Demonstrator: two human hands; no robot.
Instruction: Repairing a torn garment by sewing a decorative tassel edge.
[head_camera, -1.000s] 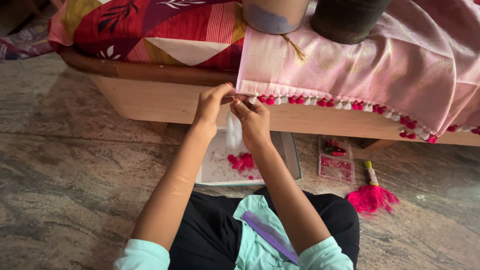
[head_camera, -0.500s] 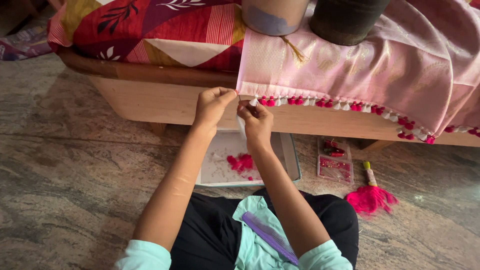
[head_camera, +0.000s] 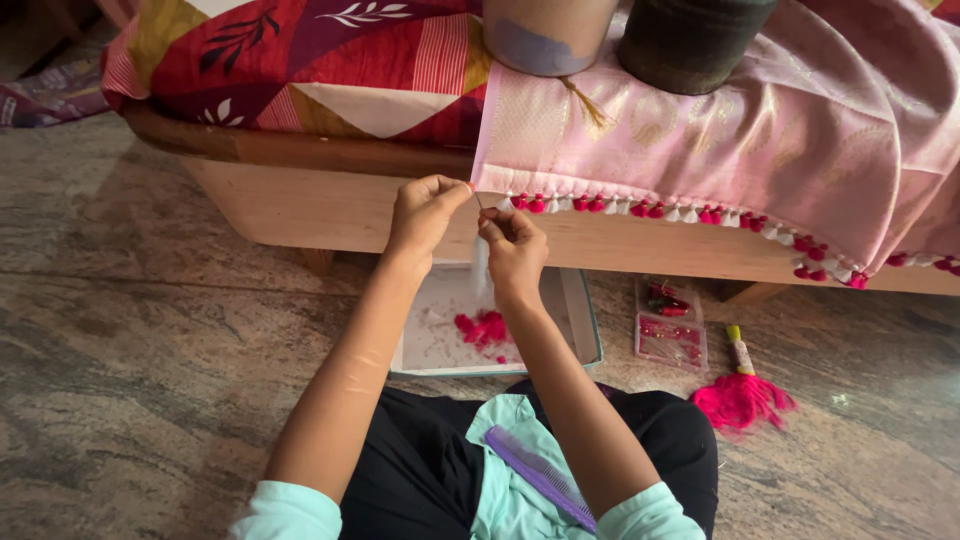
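Head view: the left hand (head_camera: 425, 212) pinches the corner of the pink cloth (head_camera: 700, 140) hanging over the bed (head_camera: 330, 205), while the right hand (head_camera: 513, 245) is closed on white thread (head_camera: 480, 262) at the hem. Red and white tassels (head_camera: 640, 208) already line the edge rightward; this corner seems the last spot left. Below sit a tray (head_camera: 585, 330), bead box (head_camera: 672, 325) and pink yarn (head_camera: 742, 398).
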